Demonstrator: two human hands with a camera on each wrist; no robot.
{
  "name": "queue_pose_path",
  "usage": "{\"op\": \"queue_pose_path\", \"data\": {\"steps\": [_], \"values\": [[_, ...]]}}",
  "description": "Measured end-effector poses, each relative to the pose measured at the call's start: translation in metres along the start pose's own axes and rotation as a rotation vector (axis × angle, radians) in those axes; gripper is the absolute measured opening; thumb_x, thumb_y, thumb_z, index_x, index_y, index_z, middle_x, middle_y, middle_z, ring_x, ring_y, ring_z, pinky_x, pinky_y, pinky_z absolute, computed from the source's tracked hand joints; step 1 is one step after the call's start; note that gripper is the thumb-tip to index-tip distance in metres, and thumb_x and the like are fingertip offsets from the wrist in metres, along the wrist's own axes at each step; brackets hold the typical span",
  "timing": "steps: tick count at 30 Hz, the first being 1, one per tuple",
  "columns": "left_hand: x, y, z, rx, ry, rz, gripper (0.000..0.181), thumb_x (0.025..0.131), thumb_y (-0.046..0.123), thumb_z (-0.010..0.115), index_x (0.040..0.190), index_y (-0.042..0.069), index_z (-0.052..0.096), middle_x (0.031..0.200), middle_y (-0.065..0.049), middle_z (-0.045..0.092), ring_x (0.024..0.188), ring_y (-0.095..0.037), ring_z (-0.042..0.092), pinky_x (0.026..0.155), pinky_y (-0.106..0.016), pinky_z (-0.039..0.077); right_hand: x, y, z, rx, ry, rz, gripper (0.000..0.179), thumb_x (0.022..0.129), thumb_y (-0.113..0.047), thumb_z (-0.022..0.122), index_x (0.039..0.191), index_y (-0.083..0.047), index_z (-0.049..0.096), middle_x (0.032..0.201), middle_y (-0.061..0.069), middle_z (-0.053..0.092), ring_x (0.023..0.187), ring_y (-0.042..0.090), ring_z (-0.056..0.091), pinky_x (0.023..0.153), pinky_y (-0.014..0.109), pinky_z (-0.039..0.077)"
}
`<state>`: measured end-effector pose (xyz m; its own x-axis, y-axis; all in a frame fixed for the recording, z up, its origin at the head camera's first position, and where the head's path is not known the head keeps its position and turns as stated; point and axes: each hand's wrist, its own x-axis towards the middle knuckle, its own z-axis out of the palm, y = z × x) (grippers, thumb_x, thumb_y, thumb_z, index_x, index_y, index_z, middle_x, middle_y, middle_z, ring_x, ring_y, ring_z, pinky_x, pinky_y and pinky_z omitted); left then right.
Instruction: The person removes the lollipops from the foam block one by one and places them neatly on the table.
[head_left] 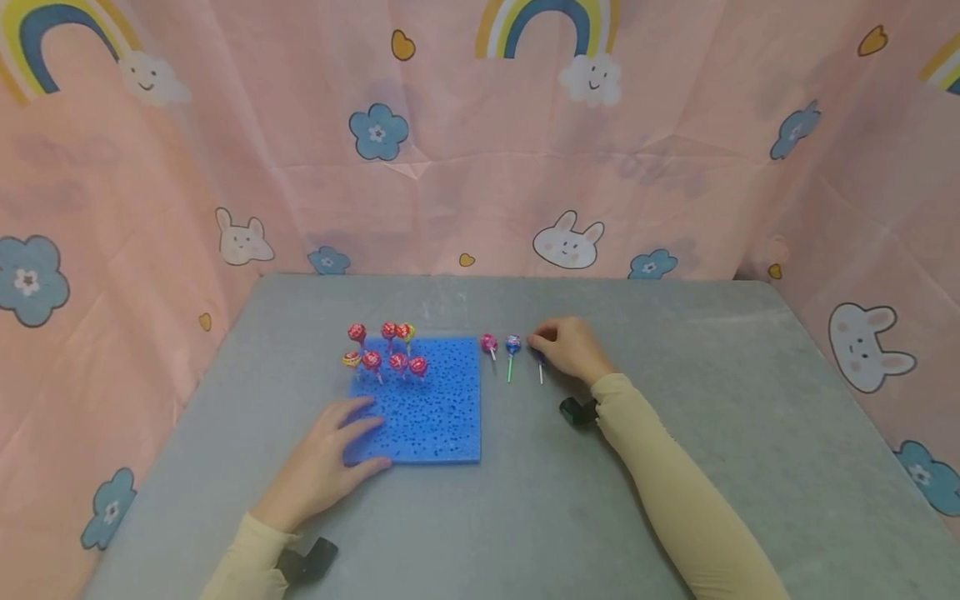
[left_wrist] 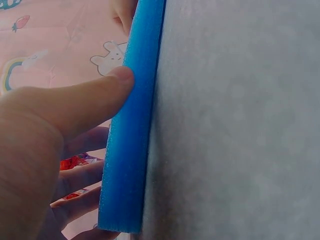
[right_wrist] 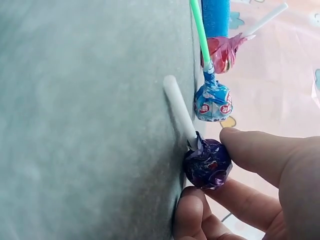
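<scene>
A blue foam board (head_left: 442,421) dotted with holes lies on the table, and several red and yellow wrapped lollipops (head_left: 372,360) stand upright in two rows at its far left. My left hand (head_left: 322,458) rests at the board's near left, fingers spread over it; in the left wrist view the thumb (left_wrist: 100,97) touches the side edge. To the board's right, my right hand (head_left: 573,346) pinches the head of a dark purple lollipop (right_wrist: 207,165) with a white stick, low at the table. Beside it lie a blue lollipop (head_left: 513,343) on a green stick and a pink lollipop (head_left: 489,342).
The grey table (head_left: 712,400) extends around the board on every side. A pink curtain (head_left: 465,200) with rainbows, rabbits and flowers hangs behind and at both sides. Dark wrist cameras (head_left: 577,412) are strapped near both hands.
</scene>
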<state>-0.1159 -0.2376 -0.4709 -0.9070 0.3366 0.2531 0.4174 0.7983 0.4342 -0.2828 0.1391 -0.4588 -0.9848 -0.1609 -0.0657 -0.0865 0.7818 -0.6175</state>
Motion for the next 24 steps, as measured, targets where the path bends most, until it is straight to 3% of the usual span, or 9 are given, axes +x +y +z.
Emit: {"op": "queue_pose_path", "data": {"steps": [8,13,24], "values": [[0.000,0.000,0.000,0.003,-0.009,-0.008,0.053,0.085,0.036,0.087,0.130,0.012,0.073,0.150,-0.013,0.057,0.141,-0.038,0.050,0.110,-0.060,0.049,-0.001,-0.001,0.000,0.016,-0.006,-0.002,0.030,0.103,-0.030,0.066,0.121,-0.006,0.073,0.117,0.014,0.070,0.107,0.030,0.061,0.098,0.048,0.054],[0.000,0.000,0.000,0.005,-0.011,-0.010,0.053,0.086,0.036,0.087,0.131,0.012,0.073,0.150,-0.012,0.057,0.141,-0.038,0.050,0.110,-0.060,0.049,-0.002,-0.002,-0.006,0.053,0.012,-0.008,0.032,0.105,-0.032,0.063,0.122,-0.007,0.071,0.118,0.013,0.070,0.106,0.029,0.061,0.092,0.046,0.055],[0.000,-0.001,0.000,0.005,-0.014,-0.006,0.054,0.086,0.037,0.087,0.131,0.013,0.072,0.150,-0.012,0.057,0.141,-0.038,0.050,0.110,-0.060,0.050,-0.017,-0.025,-0.035,0.172,0.193,-0.171,0.034,0.104,-0.028,0.064,0.128,-0.005,0.069,0.126,0.015,0.070,0.114,0.033,0.066,0.088,0.049,0.057]]}}
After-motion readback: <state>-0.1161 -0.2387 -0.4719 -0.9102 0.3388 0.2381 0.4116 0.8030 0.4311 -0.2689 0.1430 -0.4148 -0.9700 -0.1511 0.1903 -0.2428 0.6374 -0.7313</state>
